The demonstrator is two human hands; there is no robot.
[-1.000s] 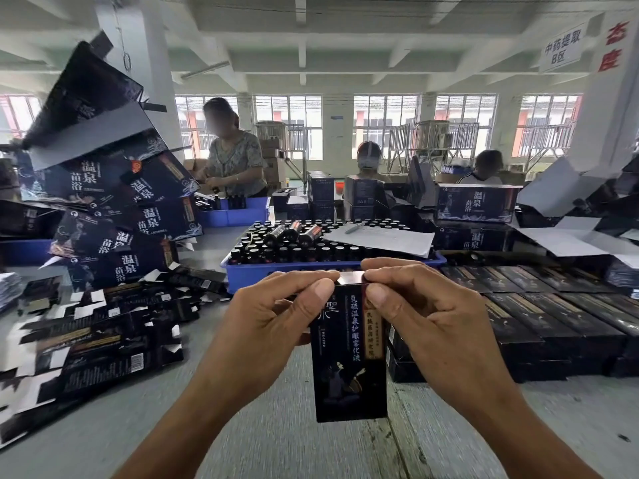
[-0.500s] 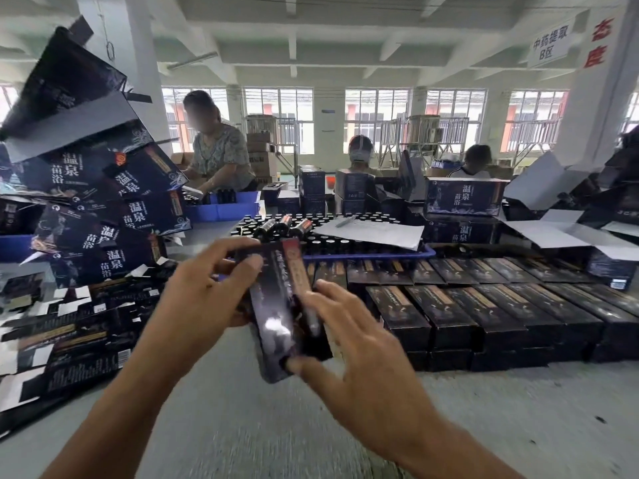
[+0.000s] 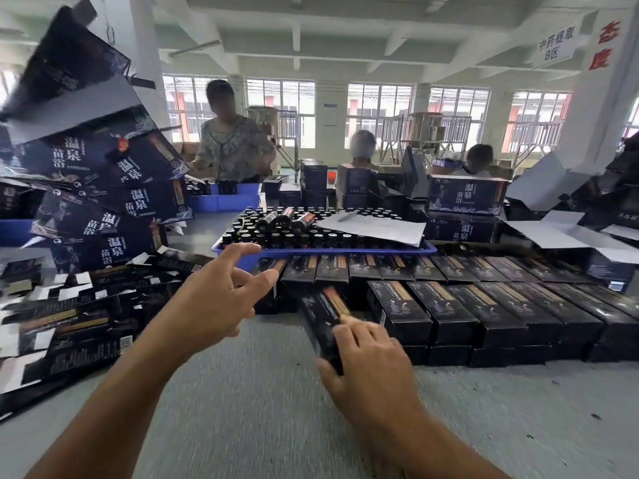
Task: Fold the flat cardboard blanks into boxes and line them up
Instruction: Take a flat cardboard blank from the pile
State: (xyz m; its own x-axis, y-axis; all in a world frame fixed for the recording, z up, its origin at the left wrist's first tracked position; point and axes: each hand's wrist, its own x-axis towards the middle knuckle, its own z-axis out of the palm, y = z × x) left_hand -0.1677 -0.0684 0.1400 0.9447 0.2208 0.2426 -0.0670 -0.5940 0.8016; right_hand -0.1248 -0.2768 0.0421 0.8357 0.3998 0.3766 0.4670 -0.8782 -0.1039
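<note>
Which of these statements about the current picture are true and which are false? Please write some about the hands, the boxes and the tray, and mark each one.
1. The right hand holds a folded box at the left end of the front row of boxes. True.
2. The left hand also grips that box. False: it is open, fingers spread, holding nothing.
3. The blue tray holds dark bottles. True.
4. The flat blanks lie to the right of the rows. False: they lie at the left.
5. A sheet of paper rests on the bottles. True.
</note>
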